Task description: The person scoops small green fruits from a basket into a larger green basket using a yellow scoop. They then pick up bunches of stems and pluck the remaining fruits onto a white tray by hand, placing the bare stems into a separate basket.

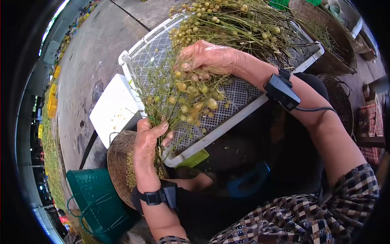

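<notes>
A white perforated tray (243, 88) is covered at its far side by a heap of stems (243, 24). A green basket (95, 195) is seen beside a wicker basket (120, 156). Over the tray, a bunch of stems (162, 109) is gripped by the left hand (147, 140). The right hand (205, 60) is curled over the bunch; whether anything is pinched cannot be told. Round yellowish fruits (212, 104) are borne there.
</notes>
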Demonstrator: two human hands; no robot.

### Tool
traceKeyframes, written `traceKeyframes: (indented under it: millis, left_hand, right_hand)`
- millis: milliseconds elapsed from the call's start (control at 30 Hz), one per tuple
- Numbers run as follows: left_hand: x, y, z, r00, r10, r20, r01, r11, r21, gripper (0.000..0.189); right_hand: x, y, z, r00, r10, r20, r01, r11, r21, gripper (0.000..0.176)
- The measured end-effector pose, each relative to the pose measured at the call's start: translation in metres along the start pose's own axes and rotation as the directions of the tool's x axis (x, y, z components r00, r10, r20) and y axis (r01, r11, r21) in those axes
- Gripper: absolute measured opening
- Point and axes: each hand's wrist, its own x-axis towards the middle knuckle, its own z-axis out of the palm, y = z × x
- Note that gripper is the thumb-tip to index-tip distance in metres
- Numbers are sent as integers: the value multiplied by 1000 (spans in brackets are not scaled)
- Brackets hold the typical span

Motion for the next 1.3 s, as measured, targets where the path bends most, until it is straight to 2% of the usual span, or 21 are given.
traceKeyframes:
  millis: [100,200,267,300,333,400,433,467,533,567,667,733,800,833,900,933,1000,1133,1200,1267,1300]
  left_hand:
    - [1,2,1,1000,-26,-2,26,999,26,16]
    - [4,-4,-7,999,-36,-18,37,998,50,18]
    - [5,-4,-8,999,-21,-42,23,999,49,22]
    - [5,-3,-7,997,-37,-75,42,996,75,15]
    - [6,-1,-6,993,-52,-108,62,993,100,8]
    - [9,-4,-5,987,-39,-154,60,989,136,8]
    - [10,-6,-4,980,-26,-198,62,983,175,7]
    - [10,-8,-3,980,-28,-198,63,983,174,7]
    - [12,-10,3,974,14,-226,33,979,201,7]
    - [12,-9,6,976,12,-218,34,978,204,7]
    - [12,-10,11,978,10,-210,50,959,278,8]
    - [13,-21,13,970,99,-224,-27,952,303,10]
    - [14,-24,14,967,91,-236,-13,949,314,12]
    - [14,-24,16,964,101,-245,-19,948,316,12]
    - [15,-24,15,961,109,-254,-23,947,320,12]
    - [16,-23,11,957,97,-274,-3,946,324,12]
    - [16,-22,7,949,87,-303,17,946,325,12]
    - [16,-19,2,955,82,-283,24,935,354,12]
    - [14,-17,0,958,71,-279,35,934,356,12]
    - [13,-15,0,947,61,-316,50,941,333,12]
    - [12,-15,-2,946,61,-317,50,942,332,12]
  right_hand:
    - [-5,-7,4,996,55,-70,-51,998,45,14]
    - [-2,-11,1,992,35,-122,-49,993,-108,22]
    - [1,-19,-2,857,80,-510,-272,910,-314,14]
    - [3,-13,-11,884,-80,-461,-150,885,-441,11]
    - [2,-17,-8,884,-81,-461,-150,885,-442,11]
    - [1,-30,7,780,-425,-460,-10,726,-688,16]
    - [1,-32,12,801,-494,-338,55,623,-780,21]
    - [3,-29,19,801,-493,-339,54,623,-780,21]
    - [5,-20,33,932,-151,-329,-141,685,-714,29]
    - [5,-15,36,941,-133,-311,-235,405,-884,33]
    - [1,0,37,967,-117,-226,-182,303,-936,41]
    - [4,16,32,965,-152,-212,-151,339,-929,39]
    - [3,22,29,969,-70,-237,-168,514,-841,35]
    - [4,28,27,969,-68,-238,-171,514,-841,35]
    - [5,40,23,943,-162,-292,-76,749,-658,27]
    - [6,37,24,943,-160,-292,-76,750,-657,27]
    - [6,30,23,943,11,-333,-161,890,-426,23]
    - [10,17,9,893,117,-435,-287,892,-349,7]
    - [5,6,9,896,56,-440,-230,907,-353,5]
    - [3,-4,-3,893,116,-435,-342,803,-487,6]
    - [6,-3,-14,904,36,-426,-329,696,-638,8]
